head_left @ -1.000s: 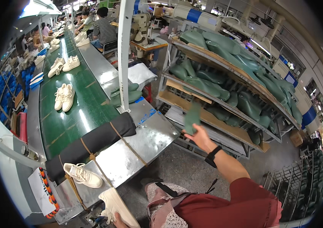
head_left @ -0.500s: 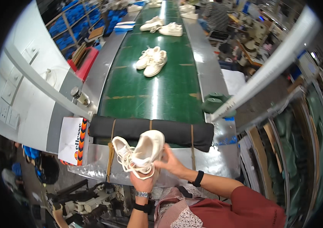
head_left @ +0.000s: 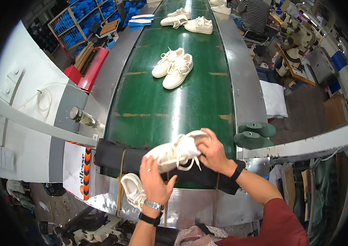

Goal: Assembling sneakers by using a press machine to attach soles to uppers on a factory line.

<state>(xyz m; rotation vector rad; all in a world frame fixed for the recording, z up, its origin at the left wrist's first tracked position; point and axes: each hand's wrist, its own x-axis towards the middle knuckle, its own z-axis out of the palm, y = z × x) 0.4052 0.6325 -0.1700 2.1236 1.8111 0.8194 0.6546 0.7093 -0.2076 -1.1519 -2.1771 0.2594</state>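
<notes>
Just below the middle of the frame, a white sneaker [head_left: 178,152] is up off the belt and held between both hands, its toe end pointing toward the lower left and its laces dangling loose beneath it. On its right end, the right hand [head_left: 211,152] is wrapped around the heel part, fingers curled over the top edge, a dark band on that wrist and a red sleeve running off to the lower right corner. Under its left end, the left hand [head_left: 154,180] has its palm against the sole side, thumb spread out to the right, a ring on one finger and a metal watch at the wrist. Just left of that wrist, a second white sneaker [head_left: 132,190] lies on the shiny metal table edge [head_left: 194,207], touching nothing but the metal and a brown strap. Behind the held shoe runs the dark roller end of the green conveyor belt [head_left: 157,102]. Further up the belt, near the upper middle, a pair of white sneakers [head_left: 173,68] sits side by side, and another pair [head_left: 188,23] lies near the top. At the right of the hands, two green shoe forms [head_left: 255,135] rest on the metal side rail. Far upper right, another person in a striped shirt [head_left: 252,12] sits at the line.
</notes>
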